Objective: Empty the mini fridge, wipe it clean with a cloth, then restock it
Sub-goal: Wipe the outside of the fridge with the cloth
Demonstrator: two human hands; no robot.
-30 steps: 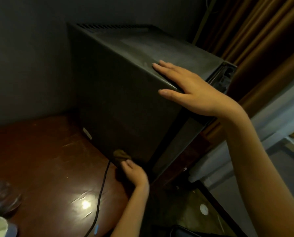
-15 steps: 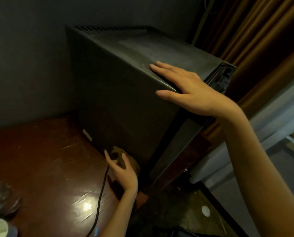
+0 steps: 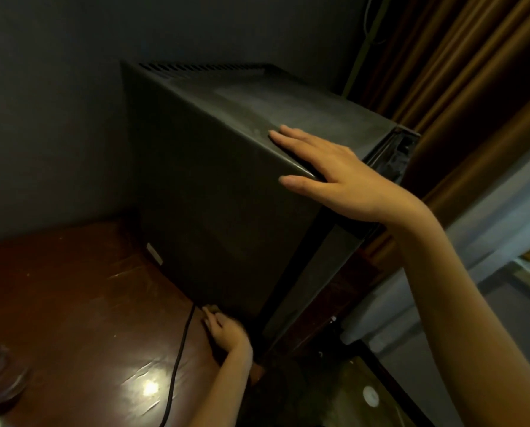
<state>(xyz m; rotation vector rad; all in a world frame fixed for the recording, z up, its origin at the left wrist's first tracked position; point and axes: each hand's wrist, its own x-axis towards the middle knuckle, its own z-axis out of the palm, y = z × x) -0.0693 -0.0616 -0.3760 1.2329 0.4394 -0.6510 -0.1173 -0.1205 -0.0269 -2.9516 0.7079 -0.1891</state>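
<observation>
Head view: the mini fridge (image 3: pixel 226 195) stands on the dark wooden counter (image 3: pixel 72 303) against the grey wall. My right grip (image 3: pixel 334 174) lies wide and flat on its top near corner, fingers straight across the top, thumb down on the side panel. My left grip (image 3: pixel 226 332) is low at the fridge's bottom edge, fingers curled over the brown cloth (image 3: pixel 209 309), a scrap of it showing past the fingertips where panel meets counter, with a black cord (image 3: pixel 177 365) just beside.
</observation>
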